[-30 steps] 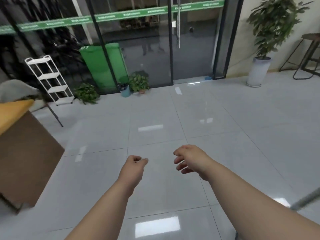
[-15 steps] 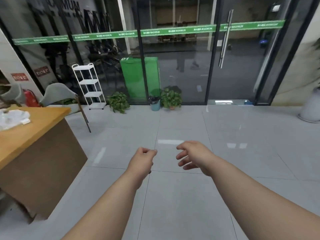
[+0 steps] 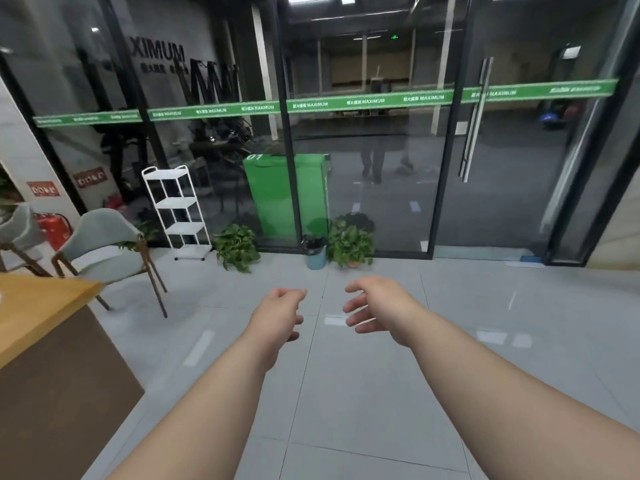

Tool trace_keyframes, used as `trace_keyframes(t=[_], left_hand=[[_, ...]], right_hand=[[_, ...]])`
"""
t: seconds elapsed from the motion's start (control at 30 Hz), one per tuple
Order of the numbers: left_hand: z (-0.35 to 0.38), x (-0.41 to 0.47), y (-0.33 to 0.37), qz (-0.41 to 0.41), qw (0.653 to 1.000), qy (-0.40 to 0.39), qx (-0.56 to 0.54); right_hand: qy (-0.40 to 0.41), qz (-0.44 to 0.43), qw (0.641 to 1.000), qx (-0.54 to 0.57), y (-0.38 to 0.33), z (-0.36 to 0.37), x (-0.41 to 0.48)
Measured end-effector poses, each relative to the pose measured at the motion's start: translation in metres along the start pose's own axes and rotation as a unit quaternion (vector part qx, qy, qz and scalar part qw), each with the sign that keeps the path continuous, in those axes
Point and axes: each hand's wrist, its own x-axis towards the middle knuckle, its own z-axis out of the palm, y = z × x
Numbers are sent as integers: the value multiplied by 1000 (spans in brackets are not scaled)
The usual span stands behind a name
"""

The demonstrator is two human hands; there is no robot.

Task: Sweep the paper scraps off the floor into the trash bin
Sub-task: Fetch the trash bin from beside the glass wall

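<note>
My left hand [image 3: 277,315] and my right hand [image 3: 375,308] reach forward side by side over the grey tiled floor [image 3: 346,393]. Both hold nothing and their fingers are loosely curled and apart. A small blue trash bin [image 3: 316,253] with a dark liner stands on the floor by the glass wall, straight ahead of my hands. I see no paper scraps on the floor and no broom in view.
A wooden desk [image 3: 45,327] fills the left. Behind it stand grey chairs [image 3: 104,247], a white wire shelf [image 3: 178,211] and two potted plants [image 3: 237,245] [image 3: 350,244]. A large green bin [image 3: 287,195] sits behind the glass. Glass doors [image 3: 485,150] close the far side.
The view has swung left and tilted up, bringing the desk, chairs and glass wall into sight. Both hands stay out in front, the left one opening slightly.
</note>
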Motion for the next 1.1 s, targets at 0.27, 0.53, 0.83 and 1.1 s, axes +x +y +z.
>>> trace_keyframes(t=[0.27,0.53,0.83,1.1], left_hand=[[21,166,21,-16,1000,0,-14],[4,383,15,-59,998,-8,-18],[13,602,55,-86,996,-32,2],[76,790,71,-115,993,-27,5]], right_hand=[[-6,13,1000,-6,-37,-6,166],[2,51,999,0,-63,35,382],[27,103,994,21,-112,39,586],[24,128,991,30,-138,-3,788]])
